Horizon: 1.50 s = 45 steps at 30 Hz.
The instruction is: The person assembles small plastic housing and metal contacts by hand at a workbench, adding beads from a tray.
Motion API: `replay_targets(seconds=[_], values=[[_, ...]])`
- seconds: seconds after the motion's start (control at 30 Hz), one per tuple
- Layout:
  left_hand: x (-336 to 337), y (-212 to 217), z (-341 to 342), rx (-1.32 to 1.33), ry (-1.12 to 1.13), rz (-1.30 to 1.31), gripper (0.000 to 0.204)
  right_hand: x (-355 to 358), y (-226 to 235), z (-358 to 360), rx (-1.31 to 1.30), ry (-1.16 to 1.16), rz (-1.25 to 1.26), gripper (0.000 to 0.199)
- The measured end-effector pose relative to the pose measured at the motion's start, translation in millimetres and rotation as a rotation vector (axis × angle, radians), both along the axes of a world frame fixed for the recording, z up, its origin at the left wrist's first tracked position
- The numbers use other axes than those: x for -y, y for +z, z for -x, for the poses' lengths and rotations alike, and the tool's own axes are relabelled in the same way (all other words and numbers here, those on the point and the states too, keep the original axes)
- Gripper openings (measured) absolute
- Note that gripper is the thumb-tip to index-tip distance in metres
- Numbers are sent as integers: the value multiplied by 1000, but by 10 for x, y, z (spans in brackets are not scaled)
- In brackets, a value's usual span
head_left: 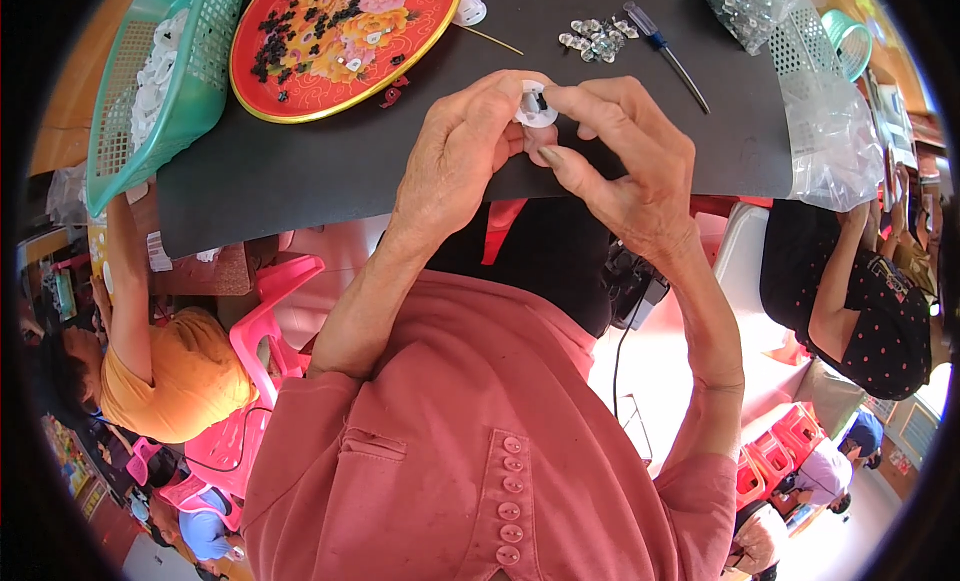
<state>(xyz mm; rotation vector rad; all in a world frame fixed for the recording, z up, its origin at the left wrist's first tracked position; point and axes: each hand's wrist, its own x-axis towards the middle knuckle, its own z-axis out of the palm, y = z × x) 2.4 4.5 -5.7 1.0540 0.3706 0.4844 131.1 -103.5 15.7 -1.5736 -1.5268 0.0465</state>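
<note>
My left hand (455,146) is closed on a small white round plastic part (527,117), holding it above the dark table near its front edge. A dark piece (541,101) sits in the part's middle opening. My right hand (628,161) comes in from the other side, its index fingertip touching the part at the dark piece. Its thumb stays apart, lower down, and the other fingers are partly hidden. Beyond my left hand lies a red floral tray (345,101) with many small black pieces (285,51). A screwdriver (655,41) rests past my right hand.
Small clear and metallic pieces (597,41) lie beside the screwdriver. A green basket (205,81) of white parts stands at left. A thin stick (495,41) and another white round part (470,11) lie by the tray. Plastic bags (830,151) hang at right. Other people sit on both sides.
</note>
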Motion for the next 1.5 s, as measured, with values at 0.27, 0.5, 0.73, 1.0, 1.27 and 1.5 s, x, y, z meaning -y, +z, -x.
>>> replay_targets(seconds=[0.27,0.5,0.73,1.0,1.27,1.5], values=[[70,58,-24,8,57,-33,36,-33,-145,-10,39,-12,-83,41],[52,-16,-25,-9,78,-330,37,3,-104,-54,-152,46,-10,29],[52,64,-34,7,25,-197,37,-2,-113,-54,-331,37,-176,32],[-10,81,-57,15,27,-171,37,-113,-55,-50,-116,28,-176,38],[-1,232,-22,-61,36,-248,32,-134,-83,-62,-279,57,-99,41],[-125,218,89,78,-47,-85,33,-158,-117,-9,-642,109,-133,35]])
